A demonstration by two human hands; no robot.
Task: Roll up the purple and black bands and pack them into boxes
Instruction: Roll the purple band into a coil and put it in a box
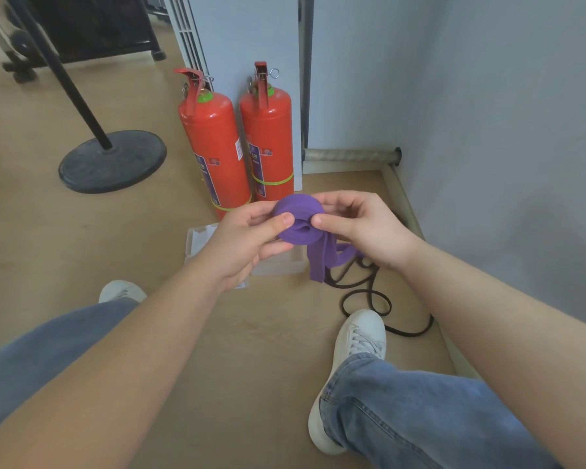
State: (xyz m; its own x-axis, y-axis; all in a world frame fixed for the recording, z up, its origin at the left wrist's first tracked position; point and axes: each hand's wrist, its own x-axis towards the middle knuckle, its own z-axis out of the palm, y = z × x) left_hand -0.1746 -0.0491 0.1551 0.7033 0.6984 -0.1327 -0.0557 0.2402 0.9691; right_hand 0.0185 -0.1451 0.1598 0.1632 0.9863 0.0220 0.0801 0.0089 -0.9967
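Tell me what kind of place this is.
Probably a gym or training room. A half-rolled purple band and a loose black band on the floor suggest it, as do a black pole on a round plate-like base and two red fire extinguishers.

Purple band [298, 214], black band [369, 299], red extinguishers [214, 147], blue jeans [420, 418].

Soft, even light, moderately bright. The two red fire extinguishers [241, 143] show pale sheen down their sides. Just in front of them the purple band [298, 214] is sharp. Left of them a black stand base [112, 160] casts a faint shadow on the floor [31, 231]. Right of them the grey wall [487, 113] darkens lower down. Nearer than them, the forearms [115, 367] look soft and stretched by wide-angle distortion.
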